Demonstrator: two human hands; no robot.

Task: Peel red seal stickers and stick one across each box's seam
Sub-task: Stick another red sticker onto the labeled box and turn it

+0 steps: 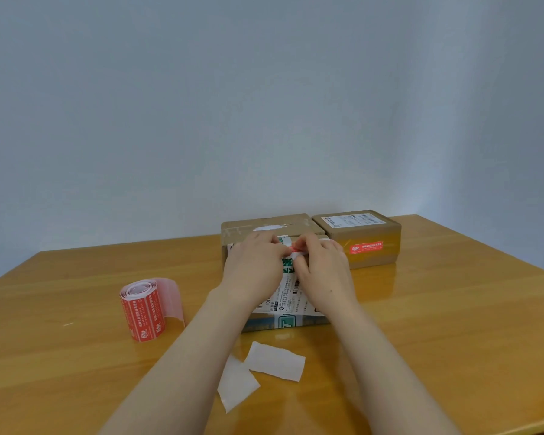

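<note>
A red seal sticker point(292, 248) was held stretched between the two hands, its long axis running from one grip to the other. One end was pinched by the curled fingers of the left hand point(254, 262) and the other by the thumb and fingertips of the right hand point(324, 269). Neither hand was the nearer, since the strip was shared where the fingertips met.

Directly beneath the grip lay the near box point(285, 296), covered in white printed labels. The sticker was thus held just over, or perhaps already on, its far top edge. Contact could not be made out behind the fingers, and the seam itself was hidden. The coming move was judged to be a short press straight down from the grip, with the strip laid crosswise over the seam.

Beyond the grip and to its right, a brown box point(388, 257) was seen with a red seal point(366, 247) on its front. Another brown box point(270, 223) stood just behind the grip. The sticker roll point(143, 309) stood well to the left, and two backing papers point(275, 361) lay nearer the person on the table point(453, 324).
</note>
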